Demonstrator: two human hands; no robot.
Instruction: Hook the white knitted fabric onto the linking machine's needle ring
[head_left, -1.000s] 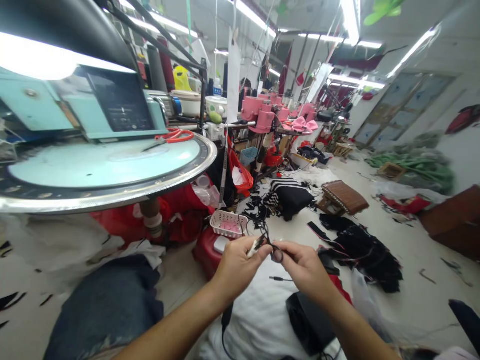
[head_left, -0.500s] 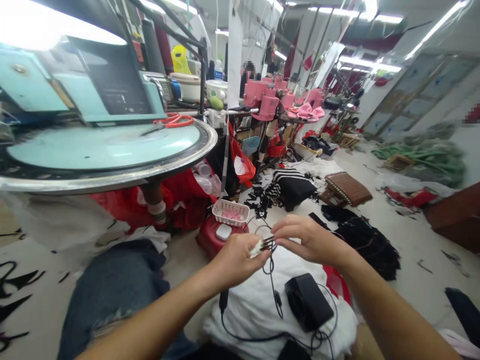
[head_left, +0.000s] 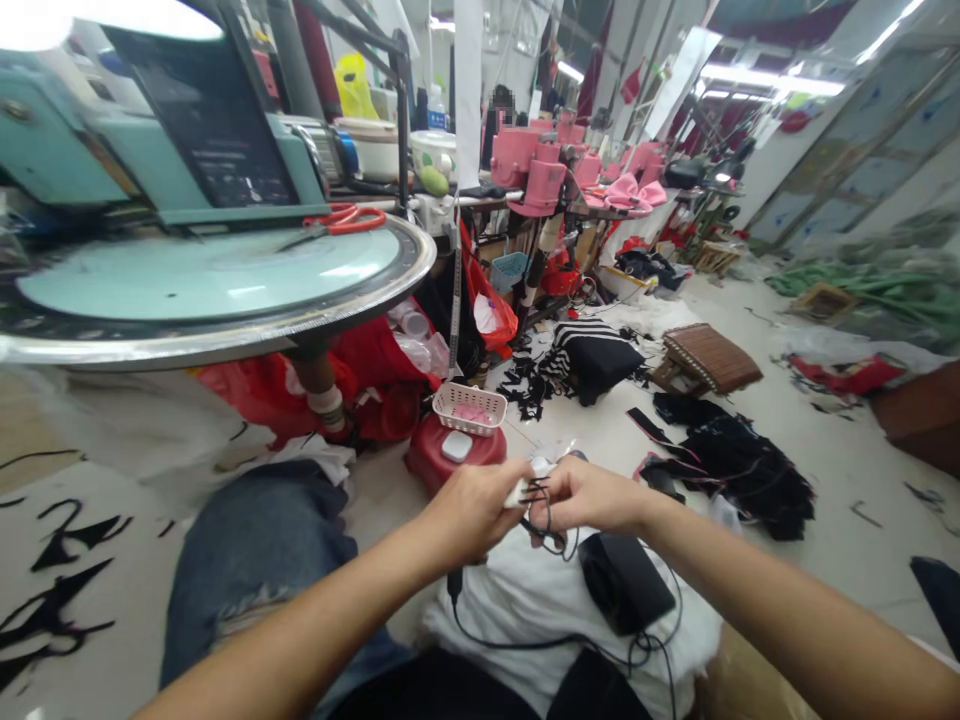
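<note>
My left hand (head_left: 476, 510) is closed on a small white piece (head_left: 517, 492) from which thin black strands stick out; its exact kind is unclear. Right beside it, my right hand (head_left: 592, 497) pinches a looped black cable (head_left: 550, 515), and the two hands almost meet. Below them lies a heap of white cloth (head_left: 517, 605). On that heap rest a black box (head_left: 626, 583), perhaps a power adapter, and a longer black cord (head_left: 517, 640). The cord's thick dark end (head_left: 454, 585) shows under my left forearm.
At left stands a turquoise machine with a round table (head_left: 225, 285), red-handled scissors (head_left: 345, 220) on it. A white basket (head_left: 470, 408) and a white case (head_left: 457, 446) sit on a red stool (head_left: 420, 455). Black cloth (head_left: 735, 475) and a brown stool (head_left: 709, 360) occupy the floor.
My right hand has moved down and in toward my left, its fingers now closed on the cable loop. The hanging cable end has been drawn up. The camera view has shifted slightly.
</note>
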